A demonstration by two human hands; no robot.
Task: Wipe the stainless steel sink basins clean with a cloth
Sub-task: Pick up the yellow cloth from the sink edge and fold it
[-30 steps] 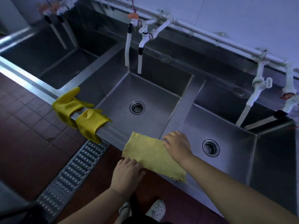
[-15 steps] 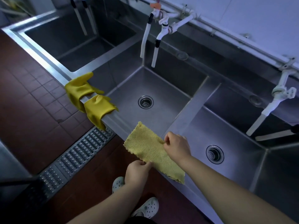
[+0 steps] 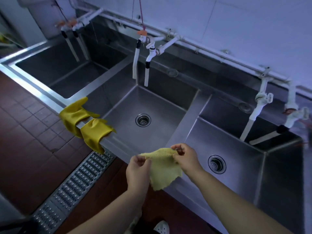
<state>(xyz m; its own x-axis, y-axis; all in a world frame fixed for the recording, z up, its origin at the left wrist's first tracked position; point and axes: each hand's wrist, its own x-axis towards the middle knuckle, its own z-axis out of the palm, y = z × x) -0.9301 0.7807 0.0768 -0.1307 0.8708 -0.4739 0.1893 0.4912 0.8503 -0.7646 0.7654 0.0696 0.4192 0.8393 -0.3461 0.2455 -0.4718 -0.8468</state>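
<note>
A yellow cloth hangs in the air over the sink's front rim, held by its top edge. My left hand pinches its left corner and my right hand pinches its right corner. Beyond the hands lies the middle steel basin with a round drain. The right basin has its own drain. A third basin sits at the far left.
Two yellow rubber gloves drape over the front rim at left. White taps hang over the middle basin, and more taps over the right one. A metal floor grate runs along the red tiles below.
The cloth lay flat on the front rim under both hands. Both hands have since pinched it and lifted it off the rim, so it now hangs between them.
</note>
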